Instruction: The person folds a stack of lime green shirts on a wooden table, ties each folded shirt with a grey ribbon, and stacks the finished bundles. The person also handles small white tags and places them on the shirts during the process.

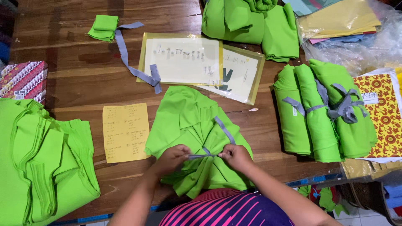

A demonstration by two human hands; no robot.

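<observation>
Both hands are pinched on one grey strip (205, 155), my left hand (172, 159) gripping the end on its side and my right hand (235, 156) the other, drawn taut across the middle of the green cloth (197, 138) so the folds bunch at a waist and stay gathered. That cloth lies on the bench (79, 79) right in front of me, just beyond my striped shirt (228, 209), and the strip's loose tail runs up from the knot toward the far right (long enough to wrap once more, I would judge).

To the right of the cloth sit three tied bundles (322, 113), each rolled, laid side by side and cinched with the same grey strip, which keeps them compact and easy to count. Left of the cloth is a yellow note (125, 132), flat and within easy reading distance, and further left a large stack (42, 163) of green fabric hangs over the near edge. Beyond the cloth lie two clear sleeves (184, 60) holding paper sheets, with a spare strip (130, 54) draped over the nearer one's corner, leading to a small folded piece (104, 27) at the far left. More green fabric is piled beyond the sleeves.
</observation>
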